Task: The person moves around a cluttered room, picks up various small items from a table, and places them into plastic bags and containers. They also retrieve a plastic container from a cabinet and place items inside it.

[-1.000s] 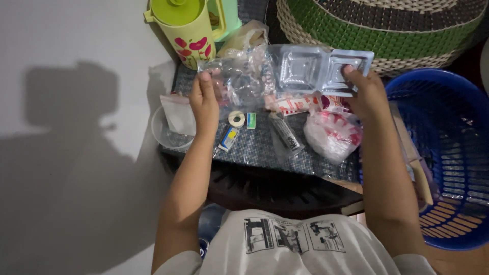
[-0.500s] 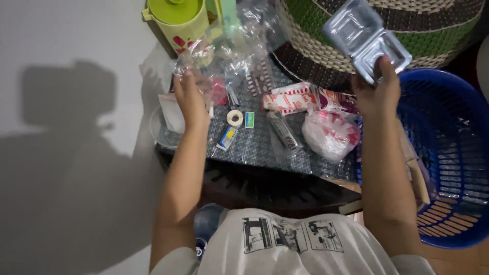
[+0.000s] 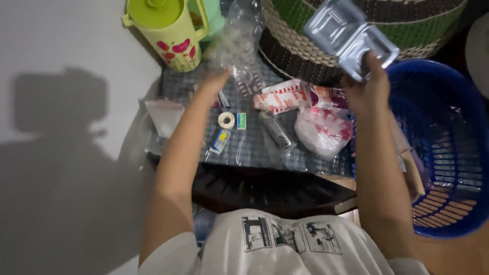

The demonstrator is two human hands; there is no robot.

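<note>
My right hand grips a clear hinged plastic container, held up and open over the woven basket. My left hand holds a crumpled clear plastic bag lifted above the small checked tabletop. On that top lie a small white tape roll, a green packet, a blue and yellow packet, a dark tube in clear wrap, a red and white wrapper and a red and white plastic bag.
A lime green jug with red hearts stands at the back left. A big green, brown and cream woven basket sits behind. A blue plastic laundry basket is at the right. A grey wall is at the left.
My right hand lifted the clear container up off the tabletop and tilted it. My left hand raised the clear plastic bag toward the back.
</note>
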